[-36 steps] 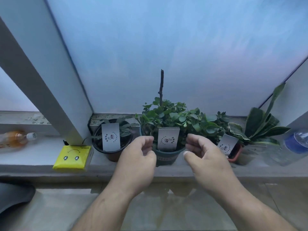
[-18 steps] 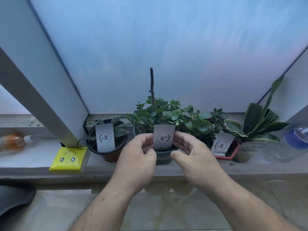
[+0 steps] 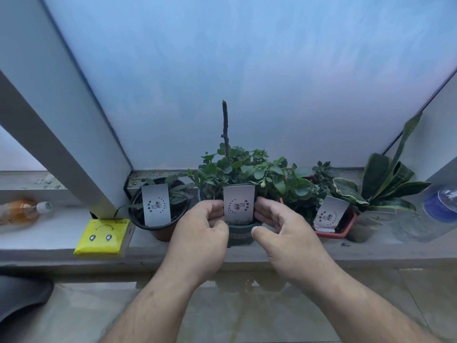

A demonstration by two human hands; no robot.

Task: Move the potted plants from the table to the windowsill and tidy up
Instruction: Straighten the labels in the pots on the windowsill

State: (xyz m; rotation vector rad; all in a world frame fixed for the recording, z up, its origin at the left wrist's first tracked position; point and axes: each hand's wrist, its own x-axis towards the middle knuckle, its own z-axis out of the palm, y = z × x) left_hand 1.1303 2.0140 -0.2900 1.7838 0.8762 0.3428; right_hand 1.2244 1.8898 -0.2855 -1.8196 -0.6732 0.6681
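Several potted plants stand in a row on the grey windowsill (image 3: 247,253). The middle one, a leafy plant in a dark teal pot (image 3: 241,233), has a bare stick rising from it and a white label card (image 3: 239,205) at its front. My left hand (image 3: 201,233) and my right hand (image 3: 284,231) curl round the two sides of this pot, fingers at the card's edges. To its left is a black pot (image 3: 158,226) with its own card. On the right are a red pot (image 3: 333,231) with a card and a snake plant (image 3: 385,184).
A yellow packet (image 3: 102,237) lies on the sill left of the black pot. A bottle with orange liquid (image 3: 21,211) lies at the far left, a clear bottle with a blue label (image 3: 435,209) at the far right. A window post slants down at left. A dark object (image 3: 19,295) is at lower left.
Both hands have moved forward and closed in on the middle teal pot, from apart in front of it to gripping its sides at the label card.
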